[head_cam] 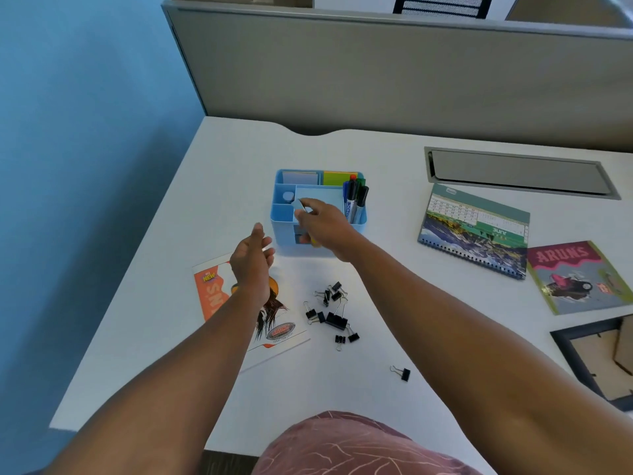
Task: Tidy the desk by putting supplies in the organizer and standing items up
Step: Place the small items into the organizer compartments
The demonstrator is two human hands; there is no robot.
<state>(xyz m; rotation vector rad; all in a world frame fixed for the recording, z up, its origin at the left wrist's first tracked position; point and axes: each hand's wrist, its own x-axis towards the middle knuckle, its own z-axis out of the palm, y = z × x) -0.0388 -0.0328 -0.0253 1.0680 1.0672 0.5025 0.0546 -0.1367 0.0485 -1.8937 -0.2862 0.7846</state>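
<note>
A light blue desk organizer (283, 214) stands mid-desk, holding markers (356, 197) at its right and sticky notes (337, 178) at the back. My right hand (323, 225) reaches over its front, thumb and forefinger pinching a small grey item above the front-left compartment; what the item is stays unclear. My left hand (252, 265) hovers open just left of the organizer, holding nothing. Several black binder clips (334, 317) lie in a loose pile in front of the organizer. One clip (402, 373) lies apart, nearer me.
An orange-and-white flyer (212, 296) lies flat under my left wrist. A spiral desk calendar (476, 231), a pink card (575, 275) and a dark picture frame (582, 351) lie flat at the right. A cable hatch (517, 173) and grey partition (376, 70) lie behind.
</note>
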